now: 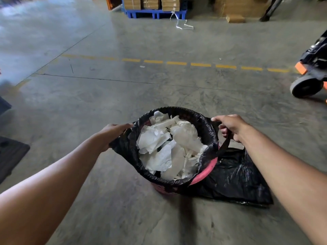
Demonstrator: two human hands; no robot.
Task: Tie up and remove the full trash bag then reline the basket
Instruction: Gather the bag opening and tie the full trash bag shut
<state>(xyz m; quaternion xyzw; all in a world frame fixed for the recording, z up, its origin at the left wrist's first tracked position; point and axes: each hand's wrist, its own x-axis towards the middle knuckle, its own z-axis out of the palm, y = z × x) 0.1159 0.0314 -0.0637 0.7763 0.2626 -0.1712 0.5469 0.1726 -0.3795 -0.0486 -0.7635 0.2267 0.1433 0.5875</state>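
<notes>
A pink basket (207,171) stands on the concrete floor, lined with a black trash bag (178,111) full of crumpled white paper (169,145). My left hand (113,132) grips the bag's left edge, pulled off the rim. My right hand (230,125) grips the bag's right handle strap, lifted up from the rim. The bag's far and near edges still wrap the rim. A second black bag (235,177) lies flat on the floor to the right of the basket, under my right forearm.
A wheeled pallet jack with orange parts (308,78) stands at the right. A blue pallet (155,13) stacked with cardboard boxes is far ahead. A dashed yellow line (177,63) crosses the floor. A dark mat (10,154) lies at the left edge.
</notes>
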